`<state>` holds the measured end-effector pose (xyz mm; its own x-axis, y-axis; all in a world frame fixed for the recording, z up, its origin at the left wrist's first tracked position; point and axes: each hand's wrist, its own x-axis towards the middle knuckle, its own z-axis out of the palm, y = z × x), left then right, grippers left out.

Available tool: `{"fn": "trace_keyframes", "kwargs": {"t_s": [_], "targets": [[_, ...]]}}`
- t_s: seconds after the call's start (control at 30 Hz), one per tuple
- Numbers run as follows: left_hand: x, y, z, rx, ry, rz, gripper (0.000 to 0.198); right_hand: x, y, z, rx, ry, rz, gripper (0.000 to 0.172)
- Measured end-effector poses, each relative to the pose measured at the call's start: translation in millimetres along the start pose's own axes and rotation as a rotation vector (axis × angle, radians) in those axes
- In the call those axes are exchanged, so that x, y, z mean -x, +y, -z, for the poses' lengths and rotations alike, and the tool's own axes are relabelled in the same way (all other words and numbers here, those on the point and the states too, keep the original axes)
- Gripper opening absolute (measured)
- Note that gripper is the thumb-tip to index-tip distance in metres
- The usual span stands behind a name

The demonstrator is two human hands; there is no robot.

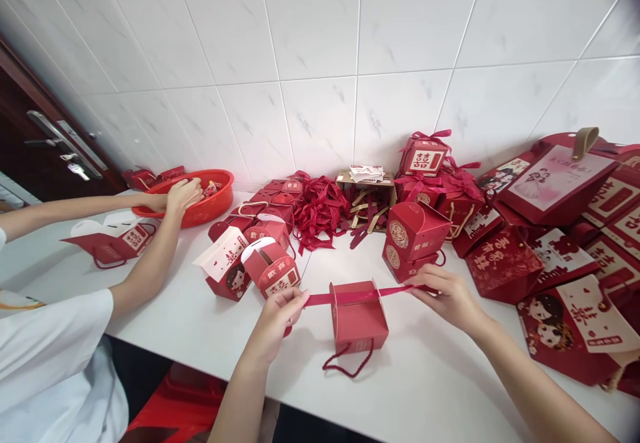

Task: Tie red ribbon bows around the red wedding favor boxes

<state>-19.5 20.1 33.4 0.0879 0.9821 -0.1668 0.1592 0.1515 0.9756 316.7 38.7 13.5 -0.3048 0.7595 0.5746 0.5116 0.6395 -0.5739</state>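
Observation:
A red gift box (359, 326) with a dark red cord handle stands on the white table before me. Across its top runs a dark red ribbon (320, 299), stretched nearly level. My left hand (280, 319) pinches the ribbon's left end between thumb and fingers. At the right, my right hand (450, 296) grips the other end, close to two stacked red boxes (419, 233). Just behind my left hand sits a red box with a rounded white-edged flap (273, 269), beside a box with a cartoon figure (227, 266).
A co-worker's hands (183, 196) reach into an orange basin (220, 203) at left. Tangled red ribbons (320, 209) and a carton of ribbon strips (373, 199) lie by the tiled wall. Finished-looking boxes with bows (425, 156) and piled gift boxes (555, 176) fill the right side.

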Motion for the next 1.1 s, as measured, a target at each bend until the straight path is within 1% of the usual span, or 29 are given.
{"fn": "trace_keyframes", "kwargs": {"t_s": [0.07, 0.1, 0.13, 0.2, 0.27, 0.33, 0.37, 0.4, 0.43, 0.47, 0.53, 0.57, 0.6, 0.63, 0.67, 0.7, 0.77, 0.83, 0.87, 0.93, 1.0, 1.03, 1.1], "targets": [[-1.0, 1.7, -1.2, -0.022, 0.005, 0.002, 0.043, 2.1, 6.4, 1.1, 0.211, 0.133, 0.175, 0.016], [-1.8, 1.6, -3.1, -0.039, 0.008, 0.001, 0.042, 3.8, 9.6, -0.3, 0.301, 0.177, 0.223, 0.019], [-2.7, 0.5, -5.9, -0.058, 0.014, -0.004, 0.039, 6.2, 12.6, -3.1, 0.376, 0.195, 0.249, 0.021], [-4.0, -5.2, -12.6, -0.092, 0.061, -0.031, 0.035, 13.1, 16.4, -12.3, 0.468, 0.158, 0.251, 0.022], [-2.5, -14.6, -19.1, -0.121, 0.187, -0.069, 0.036, 22.4, 15.5, -23.7, 0.498, 0.124, 0.181, 0.022], [4.0, -24.9, -24.6, -0.143, 0.334, -0.096, 0.039, 32.6, 9.1, -34.4, 0.484, 0.186, 0.044, 0.025], [9.3, -29.3, -27.2, -0.148, 0.38, -0.103, 0.041, 37.3, 4.0, -38.7, 0.452, 0.216, -0.036, 0.024], [15.4, -32.9, -29.8, -0.155, 0.384, -0.104, 0.044, 41.4, -1.9, -42.2, 0.396, 0.211, -0.115, 0.021], [21.9, -35.6, -32.4, -0.169, 0.347, -0.097, 0.046, 44.4, -8.3, -45.0, 0.32, 0.156, -0.191, 0.018], [27.9, -37.6, -35.1, -0.196, 0.28, -0.081, 0.047, 46.3, -14.8, -47.2, 0.231, 0.049, -0.266, 0.021], [36.4, -40.1, -40.0, -0.256, 0.161, -0.023, 0.044, 46.5, -26.2, -50.2, 0.025, -0.221, -0.42, 0.036], [37.9, -41.1, -42.0, -0.245, 0.133, 0.014, 0.041, 45.1, -30.5, -51.6, -0.086, -0.322, -0.499, 0.042], [37.6, -42.1, -43.6, -0.194, 0.132, 0.049, 0.038, 42.9, -33.5, -53.1, -0.197, -0.378, -0.578, 0.046], [35.7, -43.2, -44.6, -0.112, 0.151, 0.076, 0.037, 40.4, -35.3, -54.9, -0.31, -0.389, -0.655, 0.047], [32.5, -44.3, -45.2, -0.022, 0.171, 0.092, 0.037, 37.7, -35.8, -57.0, -0.428, -0.366, -0.733, 0.046], [28.7, -45.0, -45.4, 0.052, 0.183, 0.097, 0.039, 34.8, -35.3, -59.3, -0.552, -0.309, -0.814, 0.043], [20.8, -44.9, -44.9, 0.22, 0.19, 0.091, 0.042, 29.1, -32.2, -64.3, -0.872, -0.115, -0.981, 0.034], [14.6, -42.0, -43.3, 0.516, 0.197, 0.105, 0.034, 23.8, -28.3, -68.6, -1.184, 0.072, -1.091, 0.023], [12.4, -39.7, -42.2, 0.703, 0.188, 0.137, 0.028, 21.6, -26.6, -70.1, -1.296, 0.136, -1.111, 0.02], [9.5, -34.5, -39.1, 1.008, 0.139, 0.24, 0.019, 19.1, -24.2, -71.8, -1.402, 0.191, -1.106, 0.019], [7.7, -29.8, -35.2, 1.11, 0.088, 0.314, 0.011, 19.3, -22.8, -72.0, -1.435, 0.235, -1.082, 0.018], [7.1, -28.0, -33.1, 1.131, 0.079, 0.324, 0.01, 20.2, -22.2, -71.6, -1.452, 0.268, -1.071, 0.017], [6.7, -25.4, -28.7, 1.123, 0.111, 0.282, 0.009, 22.2, -21.1, -69.7, -1.475, 0.327, -1.051, 0.017]]}}
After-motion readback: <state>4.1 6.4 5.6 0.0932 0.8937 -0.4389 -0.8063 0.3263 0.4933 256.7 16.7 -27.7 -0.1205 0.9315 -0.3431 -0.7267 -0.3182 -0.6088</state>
